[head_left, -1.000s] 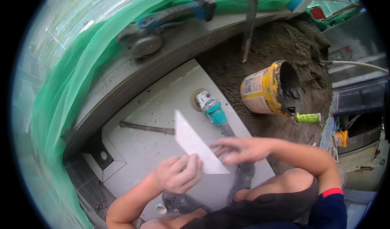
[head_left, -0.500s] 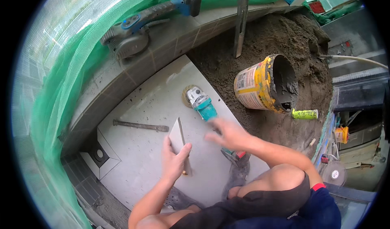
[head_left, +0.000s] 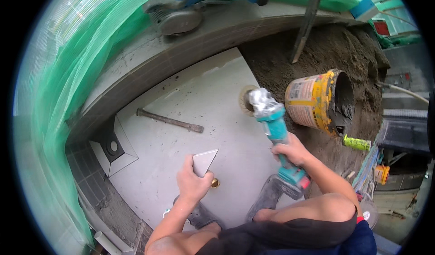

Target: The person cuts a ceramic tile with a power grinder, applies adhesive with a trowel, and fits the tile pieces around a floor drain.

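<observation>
My left hand [head_left: 194,182] is closed on a small, pointed white tile piece [head_left: 204,160], held upright above the large pale floor tile [head_left: 172,96]. My right hand [head_left: 292,151] is closed round the grip of a teal and silver cordless angle grinder [head_left: 274,123], its disc [head_left: 247,100] tilted at the upper end and its battery at the lower. A metal chisel bar [head_left: 170,120] lies on the tile above my left hand. A round brass piece [head_left: 215,183] shows just right of that hand. A dark drain fitting [head_left: 113,146] sits at the left, framed by narrow cut tile strips.
A yellow mortar bucket [head_left: 301,101] stands on rough mortar [head_left: 362,64] at right, beside a green-yellow cylinder [head_left: 358,141]. A blue-grey power tool [head_left: 181,19] lies on a tiled ledge [head_left: 122,69] before green netting [head_left: 54,101]. A metal straightedge [head_left: 308,24] stands upright behind.
My right hand has left the tile piece, reached to the angle grinder and lifted it. My left hand still holds the piece, now turned differently. The view has shifted.
</observation>
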The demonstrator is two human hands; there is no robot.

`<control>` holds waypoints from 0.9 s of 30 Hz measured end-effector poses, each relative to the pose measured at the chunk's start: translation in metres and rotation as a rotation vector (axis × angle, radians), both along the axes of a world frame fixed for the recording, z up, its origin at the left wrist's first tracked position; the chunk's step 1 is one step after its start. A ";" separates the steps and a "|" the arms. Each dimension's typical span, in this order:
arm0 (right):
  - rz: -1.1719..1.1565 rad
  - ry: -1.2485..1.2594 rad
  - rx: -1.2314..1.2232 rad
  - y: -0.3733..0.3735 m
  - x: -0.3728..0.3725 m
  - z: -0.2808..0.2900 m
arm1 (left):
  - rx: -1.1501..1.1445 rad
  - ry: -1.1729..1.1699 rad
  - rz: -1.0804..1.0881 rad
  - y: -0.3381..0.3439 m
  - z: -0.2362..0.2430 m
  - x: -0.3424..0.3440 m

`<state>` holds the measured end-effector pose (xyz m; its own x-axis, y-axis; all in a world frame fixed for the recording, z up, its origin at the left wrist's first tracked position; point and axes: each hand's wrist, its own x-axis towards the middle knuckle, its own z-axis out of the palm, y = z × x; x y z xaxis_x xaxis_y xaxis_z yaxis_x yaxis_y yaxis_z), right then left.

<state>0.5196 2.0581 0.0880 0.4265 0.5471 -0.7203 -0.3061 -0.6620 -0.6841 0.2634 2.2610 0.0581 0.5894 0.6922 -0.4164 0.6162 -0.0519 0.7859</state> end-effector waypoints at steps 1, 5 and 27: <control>-0.021 0.084 0.027 -0.007 0.003 0.008 | 0.007 -0.006 0.018 0.004 0.002 -0.002; -0.071 0.351 0.071 -0.028 0.003 0.021 | 0.107 -0.077 0.031 0.010 -0.010 -0.007; 0.102 0.669 0.085 -0.052 -0.026 0.009 | 0.093 0.023 -0.119 0.005 0.001 0.014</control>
<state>0.4938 2.0061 0.0970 -0.1526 0.6276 -0.7634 -0.6207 -0.6620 -0.4202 0.2769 2.2661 0.0589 0.6607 0.6541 -0.3681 0.6193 -0.1979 0.7598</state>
